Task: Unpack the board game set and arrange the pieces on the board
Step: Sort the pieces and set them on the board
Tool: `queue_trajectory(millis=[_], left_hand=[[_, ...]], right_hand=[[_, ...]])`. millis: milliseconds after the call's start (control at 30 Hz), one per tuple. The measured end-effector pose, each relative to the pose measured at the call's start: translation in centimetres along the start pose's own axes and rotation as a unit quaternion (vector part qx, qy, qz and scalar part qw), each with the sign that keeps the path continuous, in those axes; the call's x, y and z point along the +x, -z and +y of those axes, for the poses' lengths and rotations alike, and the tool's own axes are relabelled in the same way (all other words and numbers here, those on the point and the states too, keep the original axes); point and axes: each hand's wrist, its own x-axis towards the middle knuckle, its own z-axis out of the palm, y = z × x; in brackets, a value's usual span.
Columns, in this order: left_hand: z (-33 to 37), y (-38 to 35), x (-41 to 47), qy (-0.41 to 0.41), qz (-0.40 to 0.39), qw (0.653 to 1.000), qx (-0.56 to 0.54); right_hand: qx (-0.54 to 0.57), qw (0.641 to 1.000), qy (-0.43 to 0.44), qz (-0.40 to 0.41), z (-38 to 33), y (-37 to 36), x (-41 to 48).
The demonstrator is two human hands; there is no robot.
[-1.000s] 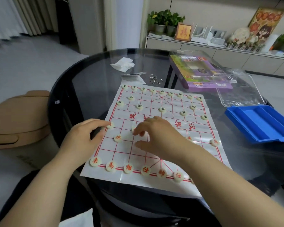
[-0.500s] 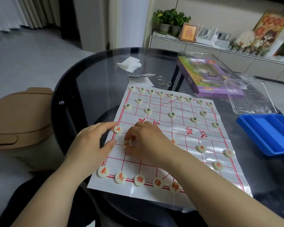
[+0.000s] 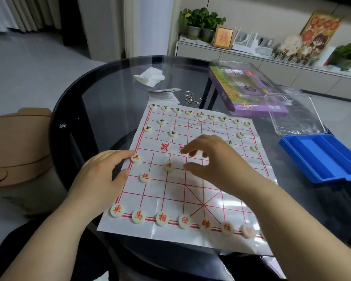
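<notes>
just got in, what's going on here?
A person is setting up a Chinese chess set on a paper board on a glass table. The left hand rests at the board's left edge, index fingertip at a red-marked piece. The right hand hovers over mid-board, fingers relaxed, no piece visible in it. Both back rows are laid out; the right arm hides part of the near side. The blue tray sits to the right.

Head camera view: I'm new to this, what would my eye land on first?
The white board with a red grid, spread on the round glass table, round pieces lined along its near and far edges. The left hand touches a piece at the board's left edge; the right hand hovers open above the middle. A bright blue tray lies at the right.
</notes>
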Motion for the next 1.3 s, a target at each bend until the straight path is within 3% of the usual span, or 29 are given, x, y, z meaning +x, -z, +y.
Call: queue_trajectory(millis=[167, 333, 833, 1067, 1167, 1300], left_hand=[[0.1, -0.1, 0.0, 0.006, -0.003, 1.0, 0.017], [0.4, -0.3, 0.0, 0.003, 0.005, 0.999, 0.035], [0.5, -0.4, 0.1, -0.002, 0.002, 1.0, 0.026], [0.8, 0.4, 0.4, 0.018, 0.02, 0.995, -0.096], [1.0, 0.8, 2.4, 0.05, 0.028, 0.997, -0.058], [1.8, 0.9, 6.6, 0.084, -0.005, 0.996, -0.011]], right_hand=[[-0.018, 0.992, -0.126, -0.008, 5.3, 2.8, -4.4], [-0.012, 0.979, -0.198, -0.043, 8.1, 2.3, -7.7], [-0.061, 0.98, -0.187, -0.033, 8.1, 1.3, -8.1], [0.045, 0.968, -0.232, 0.089, 9.7, 2.3, -7.9], [0.074, 0.94, -0.304, 0.136, 11.8, 2.6, -6.5], [0.064, 0.919, -0.363, 0.139, 13.8, 2.7, -4.4]])
